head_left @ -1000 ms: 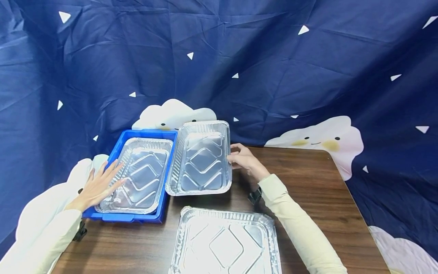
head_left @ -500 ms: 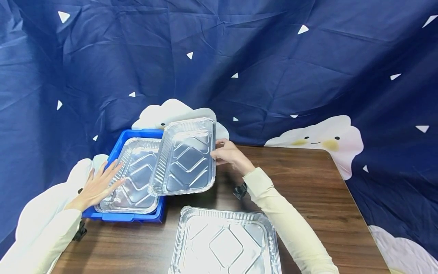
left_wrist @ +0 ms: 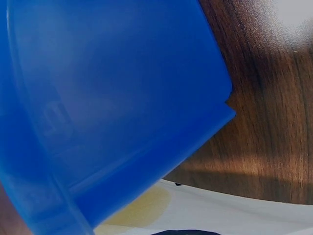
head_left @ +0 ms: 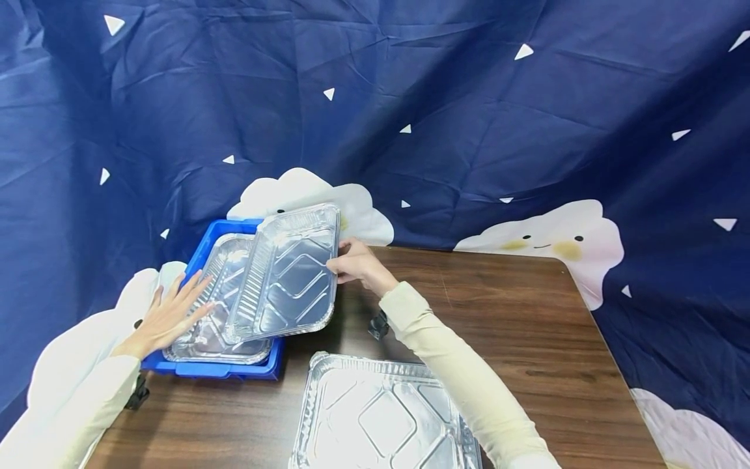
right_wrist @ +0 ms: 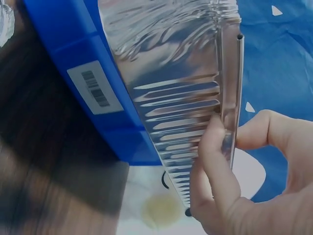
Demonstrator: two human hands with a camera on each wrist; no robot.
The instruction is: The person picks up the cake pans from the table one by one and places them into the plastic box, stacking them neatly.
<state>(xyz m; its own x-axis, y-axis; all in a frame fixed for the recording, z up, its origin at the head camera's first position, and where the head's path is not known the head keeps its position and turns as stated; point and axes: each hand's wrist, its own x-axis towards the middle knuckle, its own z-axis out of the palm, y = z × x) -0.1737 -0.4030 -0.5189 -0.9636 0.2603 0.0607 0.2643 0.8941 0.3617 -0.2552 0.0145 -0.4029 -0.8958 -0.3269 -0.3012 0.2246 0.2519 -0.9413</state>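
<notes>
Foil tray [head_left: 295,280] shifted leftward, now tilted over the blue bin [head_left: 218,371].
Its right wall is pinched by the right hand [head_left: 363,266]; a second tray [head_left: 224,266], lying in the bin at left of the frame, is thereby partly covered, though the held one appears not yet seated. The left hand [head_left: 170,322], fingers spread, nothing grasped, is laid over the bin's left side. A third tray [head_left: 381,417] is seen on the desk [head_left: 515,312], bottom center.

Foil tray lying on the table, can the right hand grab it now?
Probably not yet: the right hand is busy pinching the tilted foil tray, and would likely have to let go first.
</notes>
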